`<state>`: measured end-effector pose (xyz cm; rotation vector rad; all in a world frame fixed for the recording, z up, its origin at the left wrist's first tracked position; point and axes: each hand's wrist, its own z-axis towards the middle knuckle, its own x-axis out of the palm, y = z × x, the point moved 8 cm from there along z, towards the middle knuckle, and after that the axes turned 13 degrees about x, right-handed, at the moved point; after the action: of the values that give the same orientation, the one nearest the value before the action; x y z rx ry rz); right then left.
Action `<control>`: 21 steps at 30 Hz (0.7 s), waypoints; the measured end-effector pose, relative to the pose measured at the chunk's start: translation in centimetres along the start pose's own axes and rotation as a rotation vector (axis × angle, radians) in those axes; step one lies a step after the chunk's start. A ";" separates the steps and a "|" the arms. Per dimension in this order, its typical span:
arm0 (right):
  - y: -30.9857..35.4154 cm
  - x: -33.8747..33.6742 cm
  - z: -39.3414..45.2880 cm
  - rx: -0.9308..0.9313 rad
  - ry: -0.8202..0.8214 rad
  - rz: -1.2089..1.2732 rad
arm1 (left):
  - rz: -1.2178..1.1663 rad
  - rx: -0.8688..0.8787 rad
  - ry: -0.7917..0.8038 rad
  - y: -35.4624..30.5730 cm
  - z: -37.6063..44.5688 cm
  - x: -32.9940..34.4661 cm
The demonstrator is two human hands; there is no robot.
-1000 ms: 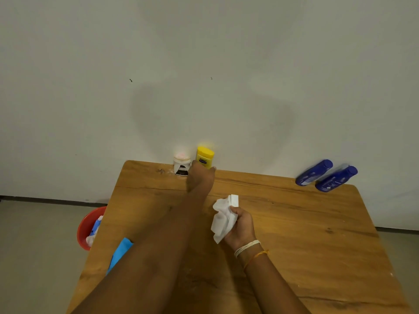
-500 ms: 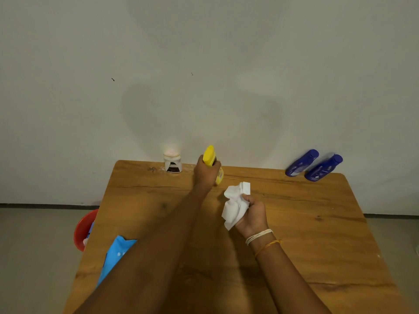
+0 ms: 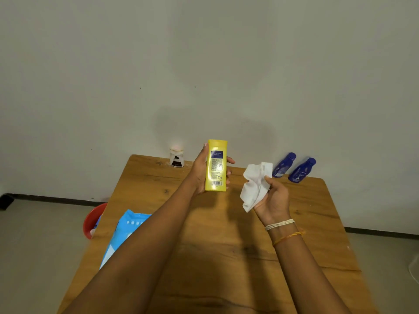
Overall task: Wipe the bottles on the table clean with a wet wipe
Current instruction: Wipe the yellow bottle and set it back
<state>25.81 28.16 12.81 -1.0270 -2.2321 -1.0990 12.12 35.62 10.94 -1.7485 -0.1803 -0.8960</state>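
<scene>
left hand (image 3: 199, 173) grips yellow bottle (image 3: 216, 165) — right hand (image 3: 273, 198) pinches wipe (image 3: 256, 184) | jar (image 3: 176, 157) behind

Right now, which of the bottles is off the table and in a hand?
The yellow bottle, gripped upright by the left hand. The two blue bottles stand untouched at the table's far edge beside the wall.

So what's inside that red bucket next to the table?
The red bucket sits on the floor, mostly hidden behind the table edge. Some white and blue bits show inside; what they are, and anything beneath them, is covered.
</scene>
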 end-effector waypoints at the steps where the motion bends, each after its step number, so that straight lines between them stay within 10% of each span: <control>1: 0.6 0.3 -1.2 -0.030 0.000 0.003 | -0.018 -0.009 0.026 -0.1 -0.6 1.1; 7: 3.9 2.0 -7.0 -0.287 -0.039 -0.108 | -0.050 -0.046 0.108 1.2 -4.0 5.6; 15: 2.7 6.6 -10.1 -1.071 -0.153 -1.215 | -0.032 0.149 -0.106 2.3 -5.1 8.4; 21: -2.8 4.7 -11.6 -1.245 -0.076 -1.514 | -0.010 0.229 -0.089 1.3 -5.3 10.1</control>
<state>21.43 19.62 21.28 0.7474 -2.0058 -3.2171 17.42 27.37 17.00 -1.5752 -0.3370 -0.7730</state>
